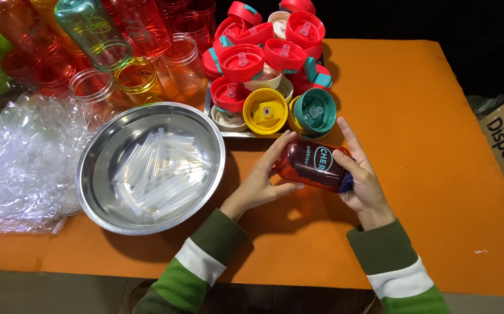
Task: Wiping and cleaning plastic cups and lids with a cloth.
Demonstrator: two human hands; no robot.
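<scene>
Over an orange table (426, 192), we grip a red bottle (313, 167) between our left hand (262, 185) and right hand (363, 177); left of them, a steel bowl (98, 174) of clear straws (156, 171); beyond, coloured lids (266, 70).

left hand (262, 185) + right hand (361, 180): grip red bottle (313, 167) lying sideways | steel bowl (150, 167): clear straws | tray: lids (269, 64)

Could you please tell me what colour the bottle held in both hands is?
The bottle is translucent orange-red with a dark cap end, seen in the head view.
</scene>
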